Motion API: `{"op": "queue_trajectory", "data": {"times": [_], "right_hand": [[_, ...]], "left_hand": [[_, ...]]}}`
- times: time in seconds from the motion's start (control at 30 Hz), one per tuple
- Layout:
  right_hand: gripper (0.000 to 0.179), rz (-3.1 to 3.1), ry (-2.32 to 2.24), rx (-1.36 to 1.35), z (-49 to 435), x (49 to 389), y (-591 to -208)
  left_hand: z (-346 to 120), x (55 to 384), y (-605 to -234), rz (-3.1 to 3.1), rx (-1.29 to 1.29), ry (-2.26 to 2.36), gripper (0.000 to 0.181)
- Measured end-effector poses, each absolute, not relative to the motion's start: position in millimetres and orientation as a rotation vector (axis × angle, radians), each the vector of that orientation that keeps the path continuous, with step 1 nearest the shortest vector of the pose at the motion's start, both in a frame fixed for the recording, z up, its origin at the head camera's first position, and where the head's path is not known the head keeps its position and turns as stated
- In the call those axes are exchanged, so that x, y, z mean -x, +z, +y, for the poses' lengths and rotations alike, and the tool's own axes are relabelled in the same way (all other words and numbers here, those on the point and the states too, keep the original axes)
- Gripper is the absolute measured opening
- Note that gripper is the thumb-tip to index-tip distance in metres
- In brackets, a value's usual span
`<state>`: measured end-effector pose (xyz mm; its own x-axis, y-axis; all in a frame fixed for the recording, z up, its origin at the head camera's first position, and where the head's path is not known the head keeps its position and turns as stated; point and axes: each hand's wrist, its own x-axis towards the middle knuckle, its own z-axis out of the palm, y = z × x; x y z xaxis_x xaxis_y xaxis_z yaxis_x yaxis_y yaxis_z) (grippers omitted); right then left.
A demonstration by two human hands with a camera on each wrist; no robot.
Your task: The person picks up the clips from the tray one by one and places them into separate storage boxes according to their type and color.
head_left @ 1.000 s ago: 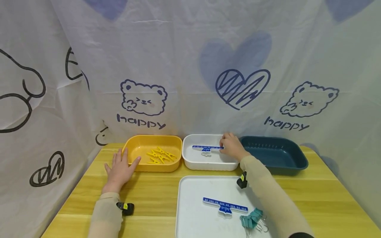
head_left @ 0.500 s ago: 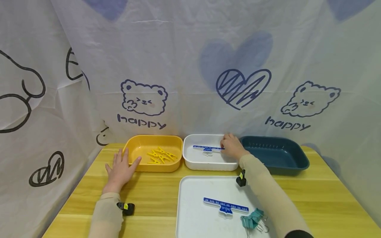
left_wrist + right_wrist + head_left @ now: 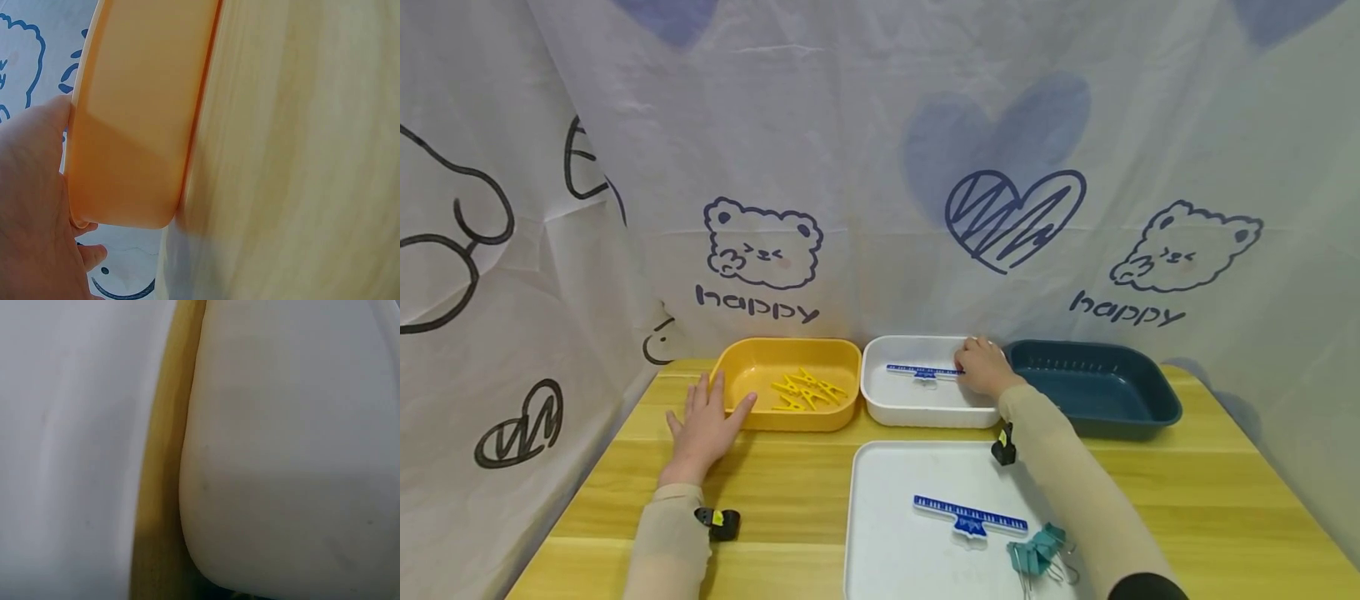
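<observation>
My right hand [image 3: 987,367] reaches into the white bin [image 3: 928,417], its fingers at the right end of a long blue page clip [image 3: 922,371] with a key-like pattern along its bar. The fingers pinch that end, though their tips are hidden. My left hand [image 3: 706,425] rests on the left end of the yellow bin [image 3: 797,422], fingers spread and thumb over the near rim. The left wrist view shows the thumb at the rim of this bin [image 3: 131,156]. Several yellow clothespins [image 3: 808,392] lie inside it. The right wrist view shows only the white bin's wall [image 3: 287,456].
A dark blue bin [image 3: 1093,392] stands right of the white one. In front, a white tray [image 3: 880,500] bears a second long blue clip [image 3: 970,517] and several teal binder clips [image 3: 1036,550]. The wooden table [image 3: 775,500] meets a printed curtain [image 3: 880,275] at the back.
The clip in the white bin has tilted, and less of its white lower part shows. My right hand keeps its place at the clip's end; my left hand stays still.
</observation>
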<state>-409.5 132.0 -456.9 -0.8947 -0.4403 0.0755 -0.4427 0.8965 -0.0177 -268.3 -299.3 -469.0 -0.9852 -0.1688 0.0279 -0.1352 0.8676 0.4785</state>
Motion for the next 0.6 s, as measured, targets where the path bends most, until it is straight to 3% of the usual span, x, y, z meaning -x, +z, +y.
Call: {"op": "queue_trajectory", "data": {"times": [0.6], "right_hand": [[0.013, -3.002, -0.015, -0.688, 128.8, 409.3, -458.8]], "left_hand": [[-300.1, 268.2, -468.2, -2.977, -0.246, -0.755, 0.096]]}}
